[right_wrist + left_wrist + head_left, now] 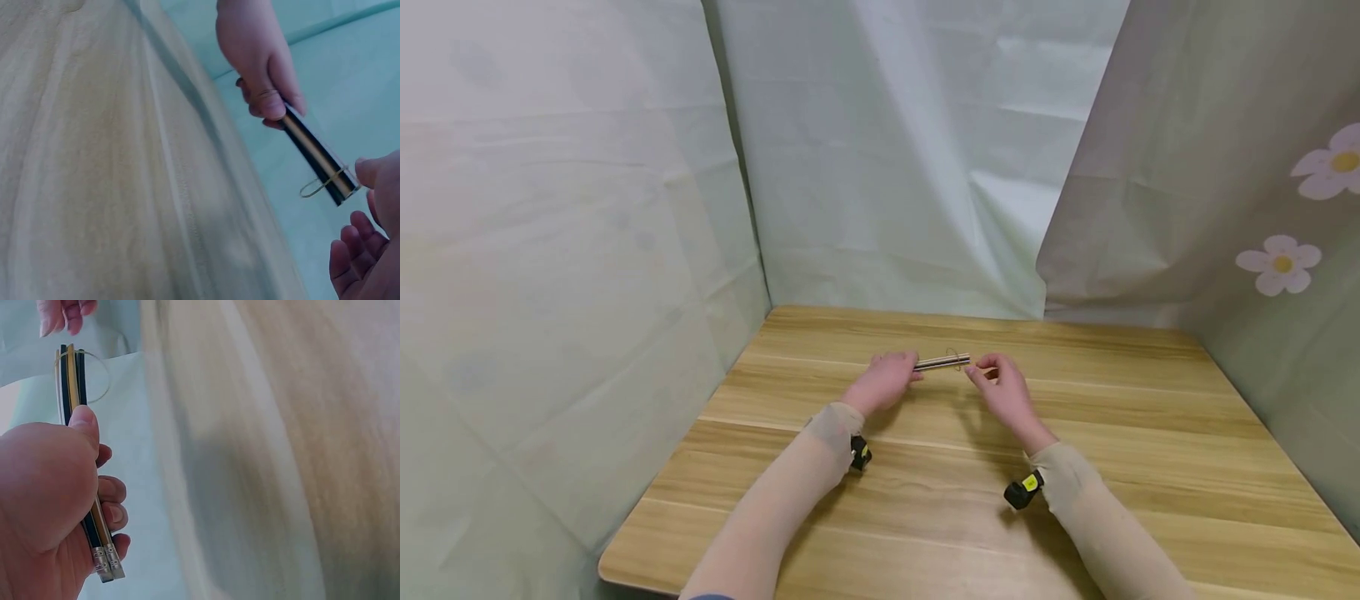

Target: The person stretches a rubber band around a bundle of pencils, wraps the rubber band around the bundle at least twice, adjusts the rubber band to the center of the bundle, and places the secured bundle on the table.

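Note:
A bundle of pencils [942,362], dark and gold with metal ferrules at one end, is gripped by my left hand [886,382] above the table. In the left wrist view the thumb lies along the pencils [74,381] and the other fingers curl round behind them. A thin rubber band [310,194] hangs loosely around the bundle's far end, with a slack loop standing off to one side. Just beyond that end is my right hand [1006,393]. Its fingers [356,247] are loosely bent and spread from the thumb, which is close to the band; contact there is unclear.
The wooden table [925,517] spreads beneath both hands. Pale cloth walls [887,167] stand behind and at the sides, the right one printed with flowers [1282,264]. A small black camera [1021,492] is strapped at each wrist.

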Action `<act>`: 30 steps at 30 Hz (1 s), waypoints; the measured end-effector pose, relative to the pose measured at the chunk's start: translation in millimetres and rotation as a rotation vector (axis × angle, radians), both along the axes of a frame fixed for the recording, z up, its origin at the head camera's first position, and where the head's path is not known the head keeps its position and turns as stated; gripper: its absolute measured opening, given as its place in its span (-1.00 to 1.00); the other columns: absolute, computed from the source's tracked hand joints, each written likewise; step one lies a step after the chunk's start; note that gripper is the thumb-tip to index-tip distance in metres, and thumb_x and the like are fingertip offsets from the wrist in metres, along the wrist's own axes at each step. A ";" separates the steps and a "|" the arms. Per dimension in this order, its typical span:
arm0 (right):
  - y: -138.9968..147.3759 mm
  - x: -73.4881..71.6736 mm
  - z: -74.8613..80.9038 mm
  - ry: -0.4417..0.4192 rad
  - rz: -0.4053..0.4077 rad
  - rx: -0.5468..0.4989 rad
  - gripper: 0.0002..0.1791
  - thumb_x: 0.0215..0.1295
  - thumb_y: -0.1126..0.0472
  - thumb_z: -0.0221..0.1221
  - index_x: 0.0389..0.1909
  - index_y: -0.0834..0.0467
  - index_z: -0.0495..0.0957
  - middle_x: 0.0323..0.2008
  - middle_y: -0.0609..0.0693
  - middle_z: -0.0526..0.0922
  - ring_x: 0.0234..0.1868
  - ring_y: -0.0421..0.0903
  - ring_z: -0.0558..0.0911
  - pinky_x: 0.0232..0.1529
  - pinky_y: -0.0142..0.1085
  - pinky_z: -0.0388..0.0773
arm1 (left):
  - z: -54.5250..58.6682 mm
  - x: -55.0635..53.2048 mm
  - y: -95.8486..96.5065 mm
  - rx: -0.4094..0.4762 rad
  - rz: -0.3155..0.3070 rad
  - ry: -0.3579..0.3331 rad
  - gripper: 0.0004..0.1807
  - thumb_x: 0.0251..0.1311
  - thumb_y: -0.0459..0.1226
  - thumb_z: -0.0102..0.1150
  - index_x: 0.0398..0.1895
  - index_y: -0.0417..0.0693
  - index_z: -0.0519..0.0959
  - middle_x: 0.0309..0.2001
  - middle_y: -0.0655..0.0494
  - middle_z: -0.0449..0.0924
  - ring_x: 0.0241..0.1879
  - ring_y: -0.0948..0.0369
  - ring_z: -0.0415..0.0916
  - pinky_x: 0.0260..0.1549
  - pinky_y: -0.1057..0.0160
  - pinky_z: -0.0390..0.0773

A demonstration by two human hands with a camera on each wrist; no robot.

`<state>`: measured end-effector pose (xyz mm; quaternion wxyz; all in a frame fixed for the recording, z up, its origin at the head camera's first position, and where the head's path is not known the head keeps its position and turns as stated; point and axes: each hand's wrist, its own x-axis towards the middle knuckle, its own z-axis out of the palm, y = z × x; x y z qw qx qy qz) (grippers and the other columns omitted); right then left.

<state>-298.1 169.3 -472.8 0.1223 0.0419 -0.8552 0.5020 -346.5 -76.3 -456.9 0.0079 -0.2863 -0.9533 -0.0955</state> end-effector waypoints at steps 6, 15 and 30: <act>-3.3 -1.0 -6.9 -0.004 0.038 -0.057 -0.62 0.50 0.10 0.35 0.11 0.28 0.57 0.07 0.22 0.64 0.04 0.14 0.64 -0.04 -0.19 0.56 | 3.3 -1.0 0.3 0.023 -0.007 0.010 -0.77 0.68 -0.08 -0.01 -0.12 -0.02 0.37 -0.33 0.09 0.49 -0.22 0.04 0.55 -0.06 -0.07 0.48; -19.3 -2.7 -11.8 0.049 0.015 -0.097 -0.77 0.57 0.11 0.29 0.01 0.20 0.70 -0.04 0.13 0.73 -0.01 0.06 0.63 -0.04 -0.17 0.50 | 6.4 -0.8 4.0 0.046 -0.036 0.038 -0.78 0.67 -0.09 0.01 -0.13 -0.02 0.37 -0.38 0.12 0.47 -0.31 0.08 0.49 -0.22 0.04 0.40; -25.9 -9.0 -18.0 0.152 -0.068 -0.110 -0.79 0.52 0.05 0.35 -0.06 0.11 0.75 -0.11 0.04 0.75 -0.08 0.00 0.64 -0.27 -0.23 0.50 | 10.5 -1.4 7.7 0.080 -0.053 0.036 -0.78 0.68 -0.11 0.01 -0.09 -0.07 0.38 -0.39 0.12 0.45 -0.36 0.09 0.48 -0.28 0.02 0.47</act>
